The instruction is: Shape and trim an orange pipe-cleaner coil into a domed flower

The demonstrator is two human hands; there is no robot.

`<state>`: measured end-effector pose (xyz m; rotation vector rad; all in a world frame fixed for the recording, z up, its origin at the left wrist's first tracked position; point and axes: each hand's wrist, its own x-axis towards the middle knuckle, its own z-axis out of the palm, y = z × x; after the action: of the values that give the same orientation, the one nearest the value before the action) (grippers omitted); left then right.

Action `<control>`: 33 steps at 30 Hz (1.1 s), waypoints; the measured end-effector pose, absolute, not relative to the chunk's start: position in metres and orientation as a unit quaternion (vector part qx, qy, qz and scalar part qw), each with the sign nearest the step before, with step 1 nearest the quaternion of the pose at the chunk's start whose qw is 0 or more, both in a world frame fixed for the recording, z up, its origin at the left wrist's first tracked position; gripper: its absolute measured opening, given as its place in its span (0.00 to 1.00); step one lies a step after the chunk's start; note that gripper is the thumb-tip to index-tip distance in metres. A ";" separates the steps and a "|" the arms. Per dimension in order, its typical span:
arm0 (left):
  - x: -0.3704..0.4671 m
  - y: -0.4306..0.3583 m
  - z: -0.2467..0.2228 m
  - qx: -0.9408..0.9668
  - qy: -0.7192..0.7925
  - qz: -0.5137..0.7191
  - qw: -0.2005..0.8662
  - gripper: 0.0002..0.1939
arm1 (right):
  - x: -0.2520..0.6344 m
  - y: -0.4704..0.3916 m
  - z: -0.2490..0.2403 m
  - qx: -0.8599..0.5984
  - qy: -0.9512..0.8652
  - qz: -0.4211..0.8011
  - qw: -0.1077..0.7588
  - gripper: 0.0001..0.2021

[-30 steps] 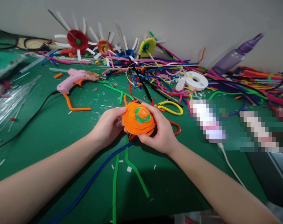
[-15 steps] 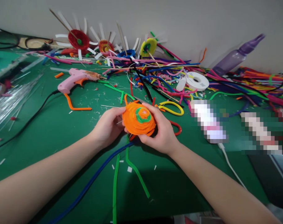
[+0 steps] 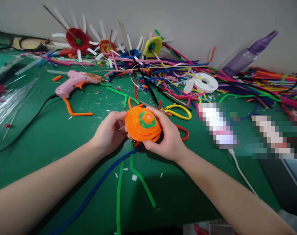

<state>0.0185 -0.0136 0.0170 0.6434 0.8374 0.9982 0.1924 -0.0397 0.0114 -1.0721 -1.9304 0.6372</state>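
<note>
Between my hands is an orange coiled pipe-cleaner disc (image 3: 135, 125) with a green ring and a small orange centre on its face. My left hand (image 3: 111, 132) grips its left edge, the fingers partly hidden behind it. Thumb and fingers of my right hand (image 3: 166, 135) close round the right side. Thin clear strands stick out near the disc's left edge. Beneath and in front of it lie green pipe cleaners (image 3: 142, 178) and a long blue pipe cleaner (image 3: 92, 192). Scissors with yellow (image 3: 187, 111) and red (image 3: 186, 133) handle loops lie just behind my right hand.
A pink glue gun (image 3: 76, 83) with a black cord lies at left. Coiled discs on sticks, one of them red (image 3: 77, 39), stand along the wall. Heaped pipe cleaners, a white spool (image 3: 206, 83) and a purple bottle (image 3: 246, 58) fill the back. A blurred-out device (image 3: 218, 125) with a white cable lies right.
The whole view has shifted slightly, so everything sits a little further left and up. My hands keep the same hold on the orange disc.
</note>
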 end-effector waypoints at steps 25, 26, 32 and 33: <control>0.018 -0.015 0.019 0.302 0.383 0.433 0.758 0.11 | 0.193 -0.039 0.011 -0.419 -0.765 0.264 0.412 0.33; 0.018 -0.015 0.020 0.300 0.385 0.434 0.757 0.11 | 0.193 -0.039 0.011 -0.419 -0.765 0.264 0.412 0.33; 0.020 -0.015 0.020 0.288 0.400 0.457 0.740 0.11 | 0.193 -0.039 0.011 -0.421 -0.765 0.265 0.409 0.33; 0.020 -0.015 0.020 0.291 0.399 0.458 0.739 0.11 | 0.193 -0.039 0.011 -0.421 -0.765 0.265 0.409 0.33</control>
<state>0.0199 -0.0153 0.0197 0.6374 0.8760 1.0045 0.1927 -0.0393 0.0110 -1.0599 -1.9286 0.6674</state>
